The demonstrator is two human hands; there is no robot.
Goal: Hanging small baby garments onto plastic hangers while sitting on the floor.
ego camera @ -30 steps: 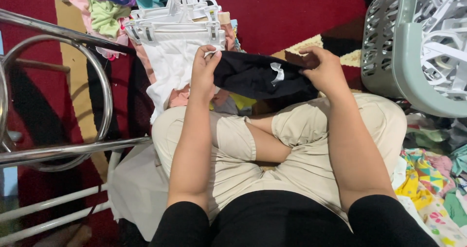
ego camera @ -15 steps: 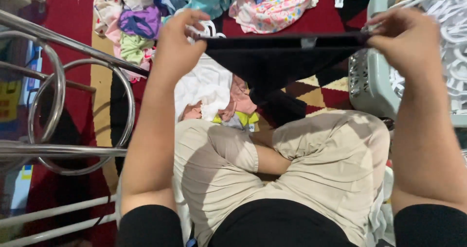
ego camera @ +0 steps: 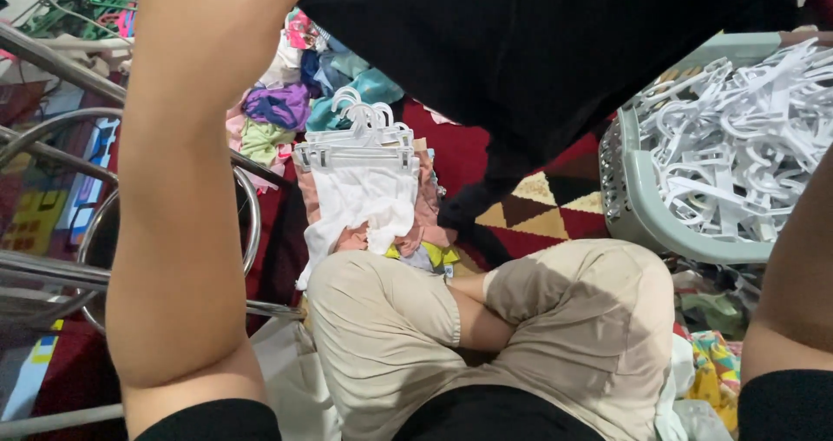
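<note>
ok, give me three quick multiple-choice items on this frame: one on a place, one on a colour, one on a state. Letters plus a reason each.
1. Where is the basket of white hangers?
A. To the person's right
B. On the metal rack
C. On the person's lap

2. What colour is the garment held up?
A. White
B. Black
C. Yellow

3. How are the clothes on the hangers ahead of the knees?
A. Hung on the rack
B. Lying stacked on the floor
C. Packed in the basket

Answers:
1 A, it stands at the right edge beside the knee.
2 B, the raised cloth is black.
3 B, the clipped pieces lie in a pile on the red carpet.
</note>
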